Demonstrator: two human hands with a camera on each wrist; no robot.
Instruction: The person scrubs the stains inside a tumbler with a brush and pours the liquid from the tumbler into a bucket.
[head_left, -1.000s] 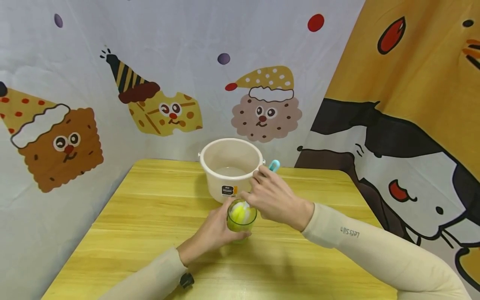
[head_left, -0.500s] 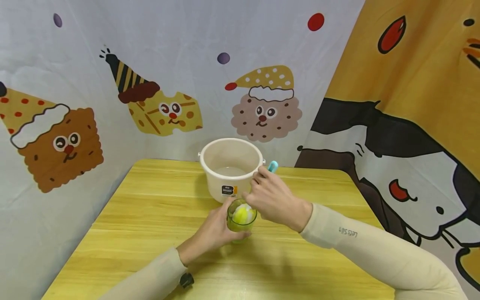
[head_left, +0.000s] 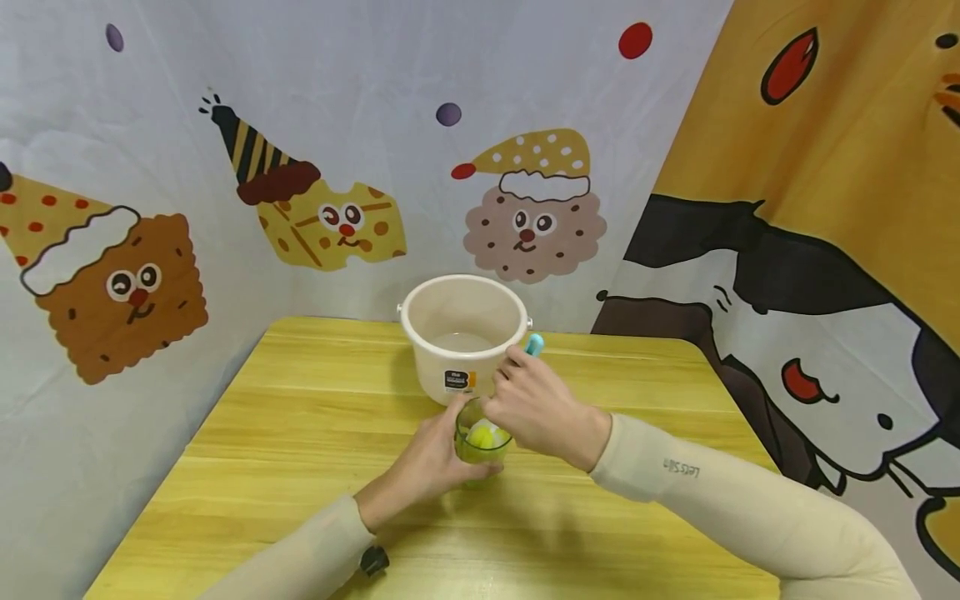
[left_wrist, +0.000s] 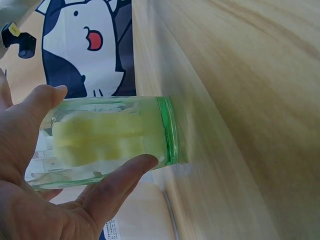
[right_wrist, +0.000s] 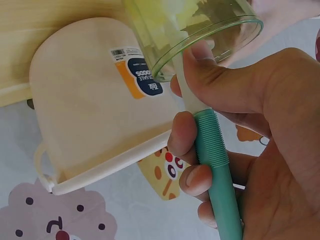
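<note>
In the head view, the left hand (head_left: 429,458) gripped the cup (head_left: 480,454) from its left; the right hand (head_left: 543,408), above the cup's right rim, gripped the brush (head_left: 534,345). The bucket (head_left: 437,365), its floor showing, stood behind the cup. In the left wrist view, the sponge (left_wrist: 100,137) sat inside the cup, along its length. In the right wrist view, the handle (right_wrist: 215,157) slanted out past the cup's rim.
</note>
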